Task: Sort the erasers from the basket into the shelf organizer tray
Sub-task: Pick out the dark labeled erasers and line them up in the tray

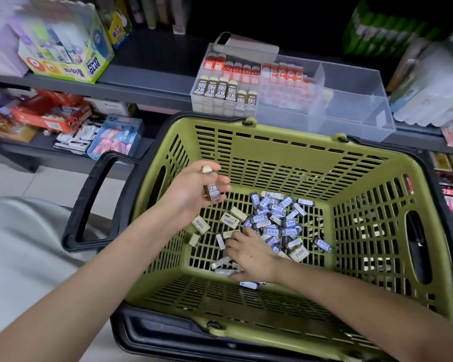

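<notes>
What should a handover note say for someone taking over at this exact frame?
Left hand: holds one brown 2B eraser above the left side of the basket.
Right hand: down on the basket floor among the loose erasers; grip unclear.
Organizer tray: on the shelf behind the basket, with a brown 2B row at the front of its left section and red-sleeved erasers behind and in the next section.
Done: those rows are partly filled.
Left: place the held eraser, then sort the pile, mostly blue-sleeved with a few cream ones.
</notes>
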Demonstrator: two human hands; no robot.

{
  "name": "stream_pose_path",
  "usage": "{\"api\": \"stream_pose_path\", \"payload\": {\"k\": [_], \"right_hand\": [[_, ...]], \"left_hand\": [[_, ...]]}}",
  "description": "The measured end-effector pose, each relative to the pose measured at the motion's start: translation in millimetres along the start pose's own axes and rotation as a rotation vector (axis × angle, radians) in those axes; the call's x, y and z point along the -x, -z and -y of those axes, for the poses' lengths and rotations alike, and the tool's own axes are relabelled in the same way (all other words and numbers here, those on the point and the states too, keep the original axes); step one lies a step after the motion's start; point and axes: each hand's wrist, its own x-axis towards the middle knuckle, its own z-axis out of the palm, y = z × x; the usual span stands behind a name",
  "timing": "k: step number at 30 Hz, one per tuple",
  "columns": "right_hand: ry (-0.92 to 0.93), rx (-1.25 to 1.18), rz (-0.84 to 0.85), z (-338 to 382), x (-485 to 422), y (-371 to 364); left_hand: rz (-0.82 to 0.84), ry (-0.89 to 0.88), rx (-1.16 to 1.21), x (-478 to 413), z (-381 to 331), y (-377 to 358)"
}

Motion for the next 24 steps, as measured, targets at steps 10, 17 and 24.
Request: {"api": "stream_pose_path", "payload": {"k": [10, 17, 24], "right_hand": [[-0.678, -1.007, -0.357, -10, -7, 44], [-0.649, -1.563, -0.571, -34, 12, 134], [-0.792, -1.529, -0.486, -75, 51, 106]], "left_hand": [[-0.189, 0.163, 0.071, -10, 11, -2], [0.176, 0.024, -0.074, -11, 21, -32], [0.068, 0.129, 0.071, -25, 25, -58]]}}
